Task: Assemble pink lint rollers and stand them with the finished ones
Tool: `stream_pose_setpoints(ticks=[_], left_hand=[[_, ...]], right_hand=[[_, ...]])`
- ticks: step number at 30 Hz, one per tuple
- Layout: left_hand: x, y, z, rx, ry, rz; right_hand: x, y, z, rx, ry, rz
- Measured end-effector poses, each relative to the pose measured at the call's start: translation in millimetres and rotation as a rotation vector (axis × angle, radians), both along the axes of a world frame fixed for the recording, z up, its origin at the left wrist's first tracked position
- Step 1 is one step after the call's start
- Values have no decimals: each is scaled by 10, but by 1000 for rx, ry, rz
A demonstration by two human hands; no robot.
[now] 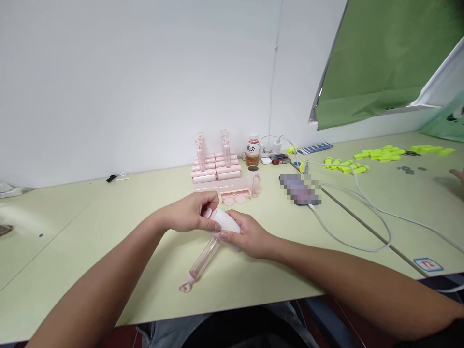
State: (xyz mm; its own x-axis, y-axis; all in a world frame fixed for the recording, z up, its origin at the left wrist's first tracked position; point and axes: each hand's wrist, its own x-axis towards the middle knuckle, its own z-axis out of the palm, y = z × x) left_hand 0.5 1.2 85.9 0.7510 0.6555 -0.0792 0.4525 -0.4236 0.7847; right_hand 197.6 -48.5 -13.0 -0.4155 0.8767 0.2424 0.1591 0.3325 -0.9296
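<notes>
Evidently midway: left hand (192, 212) pinches the end of a white roller on a clear pink-tipped handle (203, 261), right hand (246, 237) clasping it; finished pink rollers (215, 169) stack at the bench's (72, 232) far edge.

A drink bottle (253, 150), yellow caps (380, 154) and a white cable (362, 193) lie on the green table (72, 227).

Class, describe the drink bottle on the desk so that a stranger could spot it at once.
Start at the pale green desk and follow its far edge along the white wall. Just right of the stacked pink rollers stands the bottle. It alone has amber liquid, a white label and a white cap.
</notes>
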Motion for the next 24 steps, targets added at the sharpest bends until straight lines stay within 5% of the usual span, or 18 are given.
stream_pose_setpoints(ticks=[6,10,13,19,24], left_hand=[[-46,251,-214,-91,-75,11],[-155,389,-425,-60,-155,193],[-212,393,-551,-101,-196,306],[-57,201,-672,-180,-89,57],[39,131,-711,-31,-34,139]], right_hand=[[-56,120,-42,-40,-23,-110],[25,216,-41,41,-40,-290],[109,255,-57,57,-53,-286],[179,279,-28,150,-39,-163],[242,302,39,202,-122,-149]])
